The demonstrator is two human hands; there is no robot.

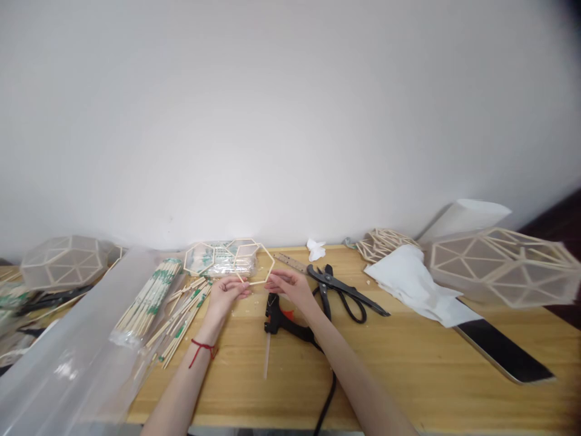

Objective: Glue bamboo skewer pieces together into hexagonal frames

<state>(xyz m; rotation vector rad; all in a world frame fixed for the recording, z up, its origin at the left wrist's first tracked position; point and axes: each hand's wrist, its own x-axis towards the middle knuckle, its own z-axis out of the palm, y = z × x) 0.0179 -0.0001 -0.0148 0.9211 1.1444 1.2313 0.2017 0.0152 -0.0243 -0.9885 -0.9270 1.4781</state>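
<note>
We hold one stick frame (258,283) over the table (408,369).
Our left hand (230,290) and right hand (290,286) both pinch its lower edge between fingers, near the glue gun (273,319).

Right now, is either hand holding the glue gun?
No, the left hand and right hand hold the stick frame, while the glue gun lies on the table.

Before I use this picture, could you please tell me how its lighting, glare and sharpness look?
Head view: soft light on the wall, brightest near its middle; white glare on the plastic sheet; some blur on the far-right stick frame; wide-angle stretching toward the sides; a dark top-right corner.
</note>
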